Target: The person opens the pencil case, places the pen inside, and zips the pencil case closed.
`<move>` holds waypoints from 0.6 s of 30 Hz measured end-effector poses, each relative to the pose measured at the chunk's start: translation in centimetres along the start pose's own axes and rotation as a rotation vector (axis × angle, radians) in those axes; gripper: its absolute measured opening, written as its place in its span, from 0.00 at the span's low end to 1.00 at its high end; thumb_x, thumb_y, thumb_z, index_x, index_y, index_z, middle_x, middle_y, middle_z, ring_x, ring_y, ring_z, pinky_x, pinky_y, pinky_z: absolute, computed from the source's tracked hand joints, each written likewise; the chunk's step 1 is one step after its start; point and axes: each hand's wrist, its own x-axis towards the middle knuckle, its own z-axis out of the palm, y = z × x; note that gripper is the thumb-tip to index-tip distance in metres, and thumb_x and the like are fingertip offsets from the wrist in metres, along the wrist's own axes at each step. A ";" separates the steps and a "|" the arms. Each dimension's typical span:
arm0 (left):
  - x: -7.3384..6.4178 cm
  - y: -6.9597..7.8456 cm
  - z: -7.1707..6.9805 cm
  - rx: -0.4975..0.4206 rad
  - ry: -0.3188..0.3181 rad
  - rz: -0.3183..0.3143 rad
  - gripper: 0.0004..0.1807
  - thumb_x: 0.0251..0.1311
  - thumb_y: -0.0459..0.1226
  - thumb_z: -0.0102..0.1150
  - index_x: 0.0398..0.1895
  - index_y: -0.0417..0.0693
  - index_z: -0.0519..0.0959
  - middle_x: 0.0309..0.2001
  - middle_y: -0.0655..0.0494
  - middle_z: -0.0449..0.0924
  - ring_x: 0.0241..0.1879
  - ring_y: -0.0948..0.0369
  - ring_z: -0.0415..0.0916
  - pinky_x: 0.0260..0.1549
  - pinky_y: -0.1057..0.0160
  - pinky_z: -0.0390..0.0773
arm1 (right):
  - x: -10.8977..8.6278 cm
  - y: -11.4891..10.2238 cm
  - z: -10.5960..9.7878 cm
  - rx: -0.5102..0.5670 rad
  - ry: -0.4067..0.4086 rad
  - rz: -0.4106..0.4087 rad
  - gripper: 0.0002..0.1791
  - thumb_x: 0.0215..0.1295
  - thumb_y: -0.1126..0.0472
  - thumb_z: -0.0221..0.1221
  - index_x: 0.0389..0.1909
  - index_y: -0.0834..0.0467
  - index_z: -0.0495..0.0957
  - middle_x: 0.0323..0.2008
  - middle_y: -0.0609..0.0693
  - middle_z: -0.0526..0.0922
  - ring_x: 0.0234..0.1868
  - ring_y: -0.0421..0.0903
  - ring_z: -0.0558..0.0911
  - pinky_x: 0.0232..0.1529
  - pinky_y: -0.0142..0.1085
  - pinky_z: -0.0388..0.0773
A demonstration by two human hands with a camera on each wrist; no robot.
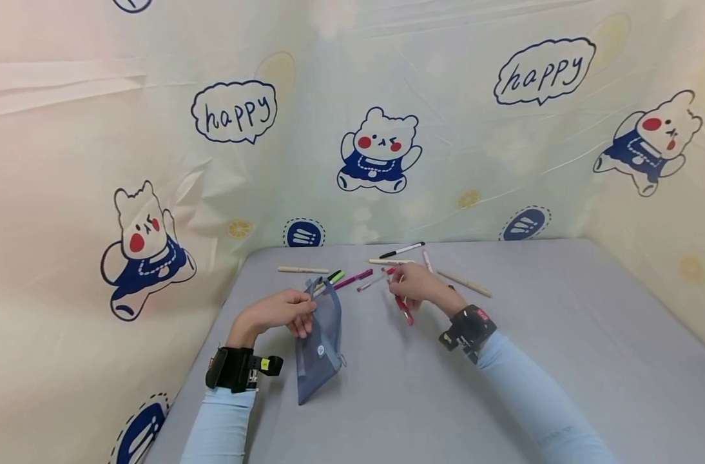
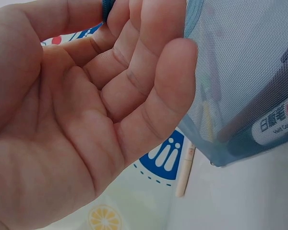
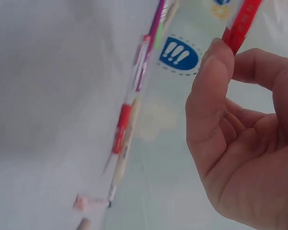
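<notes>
Your left hand pinched the upper edge of a blue mesh zip pouch over the left part of the grey table; your right hand pinched a red pen between thumb and fingers. The pouch partly blocked a purple pen; a beige pen lay rightward, a black-capped white pen beyond.

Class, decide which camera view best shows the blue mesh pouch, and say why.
The head view: it shows the pouch nearly whole, held in the left hand. The left wrist view shows only part of it, though its mesh is clearer; the right wrist view shows none of it.
</notes>
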 end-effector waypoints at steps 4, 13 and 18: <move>0.0 0.0 0.0 -0.006 -0.001 0.005 0.18 0.75 0.39 0.42 0.32 0.35 0.76 0.27 0.49 0.83 0.24 0.57 0.82 0.34 0.43 0.83 | 0.4 -0.6 0.4 0.050 -0.018 -0.040 0.08 0.65 0.60 0.55 0.38 0.60 0.78 0.18 0.48 0.78 0.14 0.41 0.77 0.17 0.32 0.77; 0.3 -0.4 -0.1 0.006 0.003 0.005 0.18 0.75 0.39 0.42 0.32 0.36 0.76 0.26 0.51 0.83 0.24 0.59 0.82 0.31 0.50 0.85 | 0.5 -2.4 1.8 0.096 -0.075 -0.071 0.12 0.69 0.57 0.55 0.44 0.61 0.80 0.19 0.49 0.77 0.15 0.42 0.76 0.19 0.31 0.77; 0.2 -0.4 0.0 0.007 0.003 -0.001 0.18 0.75 0.39 0.42 0.31 0.36 0.76 0.27 0.50 0.83 0.24 0.59 0.82 0.32 0.48 0.85 | 0.7 -3.5 3.0 0.096 -0.090 -0.082 0.09 0.68 0.56 0.57 0.40 0.58 0.80 0.19 0.49 0.77 0.15 0.43 0.76 0.19 0.31 0.77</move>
